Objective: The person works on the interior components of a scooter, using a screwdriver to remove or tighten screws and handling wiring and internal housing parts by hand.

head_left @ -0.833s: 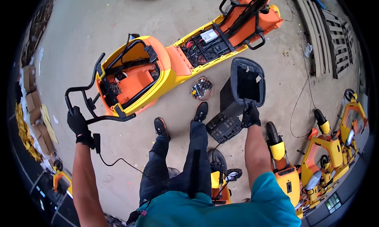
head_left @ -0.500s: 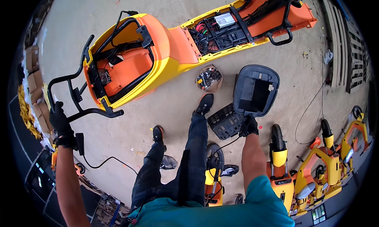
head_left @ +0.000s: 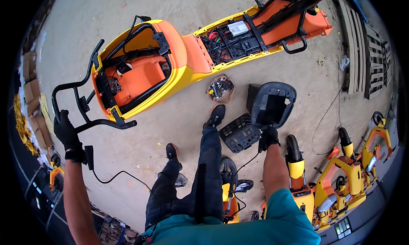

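Body: I am looking down past a teal shirt (head_left: 230, 230) to dark trousers (head_left: 208, 155), the black shoes (head_left: 216, 114) standing apart on the floor.
Left hand: I am closing the black-gloved left hand (head_left: 67, 131) around the near corner of a black tubular rack (head_left: 82, 103); a small black device (head_left: 89, 157) is hanging at the wrist, its cable running toward the trousers.
Right hand: I am clamping the black-gloved right hand (head_left: 268, 138) on the near edge of a black open box (head_left: 262, 101), well apart from the left hand; whether the box is resting on the floor I cannot tell.
Slotted panel: A black slotted panel (head_left: 240, 133) is showing just left of the right hand, beside the box; I cannot make out whether it is joined on.
Parts bag: A bag of small parts (head_left: 226, 99) is sitting between the nearer shoe and the scooter.
Scooter body: The yellow-and-orange scooter body (head_left: 183, 51) is stretching across beyond the feet, carrying the rack at its left end and exposing black wiring (head_left: 214, 51) and a silver unit (head_left: 237, 28).
Right side: More yellow scooters (head_left: 352, 177) are standing in a row.
Far edge: Wooden pallets (head_left: 353, 47) are lying beyond.
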Action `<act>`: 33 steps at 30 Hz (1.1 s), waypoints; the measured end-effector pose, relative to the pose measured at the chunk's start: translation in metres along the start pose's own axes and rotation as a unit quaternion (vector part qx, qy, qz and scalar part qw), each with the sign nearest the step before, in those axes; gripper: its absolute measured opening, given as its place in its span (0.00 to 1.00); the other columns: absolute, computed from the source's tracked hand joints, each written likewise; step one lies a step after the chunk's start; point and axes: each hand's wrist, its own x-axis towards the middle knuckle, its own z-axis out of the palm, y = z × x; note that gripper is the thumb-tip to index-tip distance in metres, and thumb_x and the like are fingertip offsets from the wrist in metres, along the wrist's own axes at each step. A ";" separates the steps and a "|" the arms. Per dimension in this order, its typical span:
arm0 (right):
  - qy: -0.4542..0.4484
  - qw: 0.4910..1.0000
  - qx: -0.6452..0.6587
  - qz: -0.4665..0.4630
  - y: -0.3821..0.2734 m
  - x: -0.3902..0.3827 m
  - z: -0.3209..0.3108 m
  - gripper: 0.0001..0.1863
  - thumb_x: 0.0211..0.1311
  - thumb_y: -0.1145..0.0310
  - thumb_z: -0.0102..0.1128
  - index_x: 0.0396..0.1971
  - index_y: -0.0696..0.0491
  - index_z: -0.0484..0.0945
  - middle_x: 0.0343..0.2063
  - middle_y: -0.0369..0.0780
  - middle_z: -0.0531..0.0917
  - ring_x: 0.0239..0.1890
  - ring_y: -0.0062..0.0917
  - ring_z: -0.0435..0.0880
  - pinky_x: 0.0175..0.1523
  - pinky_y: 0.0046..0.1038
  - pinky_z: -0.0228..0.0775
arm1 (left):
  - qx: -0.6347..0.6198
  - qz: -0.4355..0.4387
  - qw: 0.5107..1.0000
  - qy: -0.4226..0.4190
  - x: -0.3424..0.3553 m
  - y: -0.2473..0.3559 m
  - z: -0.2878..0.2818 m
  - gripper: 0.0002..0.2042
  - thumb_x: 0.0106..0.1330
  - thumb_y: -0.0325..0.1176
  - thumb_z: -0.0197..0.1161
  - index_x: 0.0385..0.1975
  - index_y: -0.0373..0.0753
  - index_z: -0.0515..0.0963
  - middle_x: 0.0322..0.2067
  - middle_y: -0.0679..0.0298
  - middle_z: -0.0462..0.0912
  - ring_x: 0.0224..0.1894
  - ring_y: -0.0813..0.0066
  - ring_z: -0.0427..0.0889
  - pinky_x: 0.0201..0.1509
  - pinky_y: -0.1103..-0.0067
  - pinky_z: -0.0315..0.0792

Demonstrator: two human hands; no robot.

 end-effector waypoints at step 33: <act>-0.222 0.929 0.084 -0.284 -0.614 -0.367 0.017 0.11 0.60 0.67 0.58 0.40 0.56 0.77 0.26 0.37 0.82 0.26 0.19 0.79 0.33 0.23 0.72 | -0.150 -0.040 0.980 -0.125 0.009 0.049 -0.013 0.23 0.65 0.49 0.54 0.49 0.34 0.73 0.40 0.43 0.76 0.42 0.45 0.79 0.45 0.58 0.73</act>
